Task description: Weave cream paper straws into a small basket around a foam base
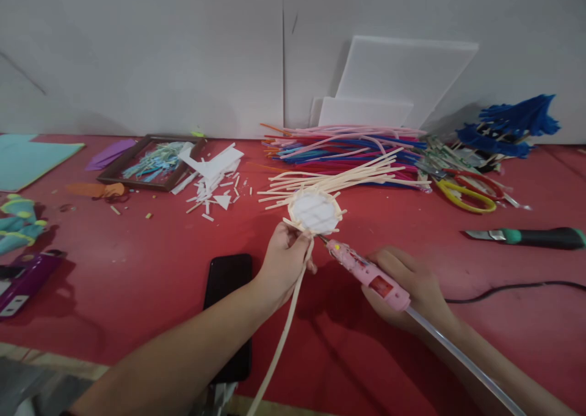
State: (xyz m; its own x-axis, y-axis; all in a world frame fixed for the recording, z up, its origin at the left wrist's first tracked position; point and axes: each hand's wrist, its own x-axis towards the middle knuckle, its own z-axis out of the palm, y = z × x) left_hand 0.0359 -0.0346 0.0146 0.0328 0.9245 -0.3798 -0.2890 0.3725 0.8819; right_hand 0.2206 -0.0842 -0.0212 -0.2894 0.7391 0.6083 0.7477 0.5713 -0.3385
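Between the fingers and thumb of my left hand (288, 260) is the near edge of a white round disc (315, 211), rimmed with cream pipe cleaners whose short ends stick out. One long cream pipe cleaner (286, 330) trails from that edge down toward me. My right hand (407, 284) is wrapped around a pink hot glue gun (366, 272), its nozzle at the disc's near rim beside my left fingertips. A clear glue stick (462, 358) runs out of the gun's back end. Whether the nozzle touches the rim, I cannot tell.
Bundled pipe cleaners (348, 147) lie behind the disc, with yellow-handled scissors (467, 196) to their right. A utility knife (526, 237) rests at right, near a black cord (503, 289). A phone (229, 281) lies under my left forearm. White scraps (215, 171) and a wooden frame (114, 175) are at left.
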